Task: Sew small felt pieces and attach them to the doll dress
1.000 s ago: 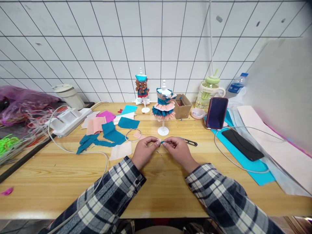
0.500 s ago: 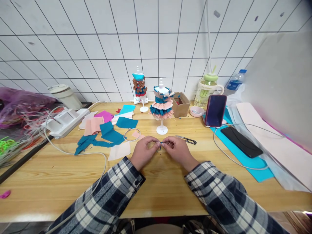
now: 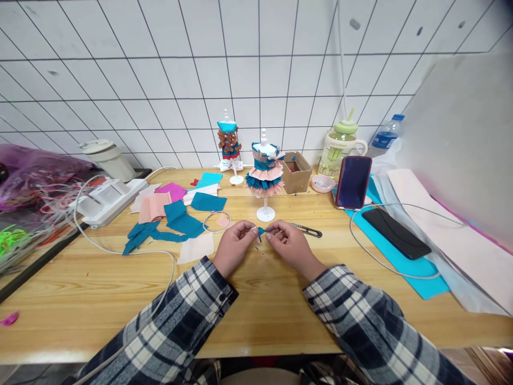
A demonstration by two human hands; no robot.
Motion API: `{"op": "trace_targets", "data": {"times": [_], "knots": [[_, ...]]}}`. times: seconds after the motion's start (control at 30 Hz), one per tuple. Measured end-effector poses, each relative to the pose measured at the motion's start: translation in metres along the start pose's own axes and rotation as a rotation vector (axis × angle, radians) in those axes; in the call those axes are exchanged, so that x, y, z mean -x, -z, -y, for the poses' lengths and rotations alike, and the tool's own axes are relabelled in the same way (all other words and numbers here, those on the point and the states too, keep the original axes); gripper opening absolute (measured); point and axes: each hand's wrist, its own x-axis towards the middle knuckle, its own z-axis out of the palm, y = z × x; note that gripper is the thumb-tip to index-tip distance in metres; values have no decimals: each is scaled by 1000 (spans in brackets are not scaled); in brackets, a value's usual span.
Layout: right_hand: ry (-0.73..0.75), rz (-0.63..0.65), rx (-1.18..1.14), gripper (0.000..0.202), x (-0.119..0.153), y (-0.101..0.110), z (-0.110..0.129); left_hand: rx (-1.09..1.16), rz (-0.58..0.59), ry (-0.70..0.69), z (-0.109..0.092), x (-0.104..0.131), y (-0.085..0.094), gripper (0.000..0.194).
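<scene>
My left hand (image 3: 234, 248) and my right hand (image 3: 292, 247) meet low over the middle of the table, fingertips pinched. Between them is a small teal crepe-paper piece (image 3: 261, 231). The right fingers close on its right side; the left fingers grip its pale left end, partly hidden by the thumb. Tiny teal scraps lie beneath. Just beyond stands a miniature dress form (image 3: 264, 174) on a white base, dressed in teal and pink ruffles. Thread snips (image 3: 310, 230) rest beside the right hand, and a thin ring (image 3: 217, 233) lies left of the left hand.
Teal paper sheets (image 3: 182, 220) and other coloured pieces spread to the left, near a power strip (image 3: 114, 206) with a cable. Behind are a second dress form (image 3: 229, 141), a cardboard box (image 3: 298, 179) and a small bowl (image 3: 323, 184). Phones (image 3: 353, 182) occupy the right.
My fingertips have moved slightly apart, and more of the teal paper piece shows between them. The surrounding things stay in place.
</scene>
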Motion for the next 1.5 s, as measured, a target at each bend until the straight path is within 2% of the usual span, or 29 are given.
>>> {"op": "trace_targets", "data": {"times": [0.07, 0.13, 0.3, 0.53, 0.73, 0.87, 1.0, 1.23, 1.5], "knots": [[12, 3, -23, 25, 0, 0, 1, -13, 31, 2, 1, 1, -1, 22], [12, -8, -14, 20, 0, 0, 1, -20, 44, -9, 2, 2, -2, 22], [-18, 1, -15, 16, -1, -1, -3, -16, 5, -40, 5, 2, -2, 21], [44, -26, 34, 11, -2, 1, -3, 55, 96, 9, 9, 1, -5, 29], [52, -37, 105, 10, 0, 3, -1, 41, 60, 7, 11, 1, -5, 24], [-9, -21, 60, 14, -2, 2, -3, 90, 44, 4, 7, 1, -3, 22], [-10, -5, 23, 15, -2, 2, -3, 132, 73, -10, 6, 2, -1, 19], [76, -10, 129, 9, 1, 4, 1, -22, 59, -47, 7, 2, -5, 23], [21, 4, 77, 14, -1, 2, -2, 147, 21, 9, 6, 1, -4, 23]]}}
